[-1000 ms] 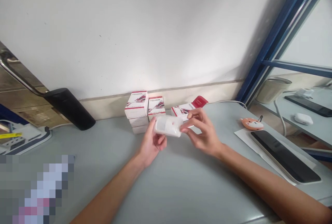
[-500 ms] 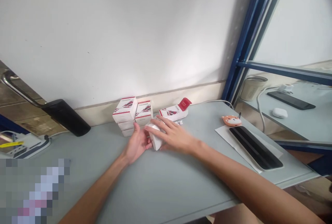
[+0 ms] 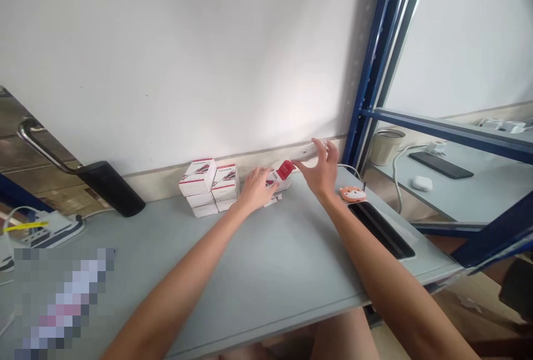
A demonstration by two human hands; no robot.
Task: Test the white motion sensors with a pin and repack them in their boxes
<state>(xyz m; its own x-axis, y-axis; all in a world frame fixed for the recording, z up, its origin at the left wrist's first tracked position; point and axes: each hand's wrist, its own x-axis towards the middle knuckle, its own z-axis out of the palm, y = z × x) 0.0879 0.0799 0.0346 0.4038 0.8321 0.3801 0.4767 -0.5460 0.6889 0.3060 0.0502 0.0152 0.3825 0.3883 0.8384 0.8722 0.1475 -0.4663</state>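
Note:
My left hand [image 3: 257,189] is closed on a small white-and-red cardboard box [image 3: 283,185] that lies on the table near the wall. Its fingers and thumb cover the box's left part. A red end flap [image 3: 285,169] stands open at the right, and the box's inside is hidden from me. To the right of the flap, my right hand [image 3: 323,171] is raised with thumb and fingers spread, apart from the box. Below the box, close to my left hand, lies a small whitish item [image 3: 273,200], too small to name.
Similar boxes [image 3: 197,176] stand stacked left of my left hand, against the wall. On the right are an orange animal-faced object [image 3: 353,194] and a long black device [image 3: 381,229]. A black cylinder [image 3: 111,188] on a metal arm is at left. A blue frame [image 3: 368,88] borders a mirror.
The white object that both hands held is no longer visible. My left hand has moved right onto the open box, while my right hand has moved up and right, its fingers spreading.

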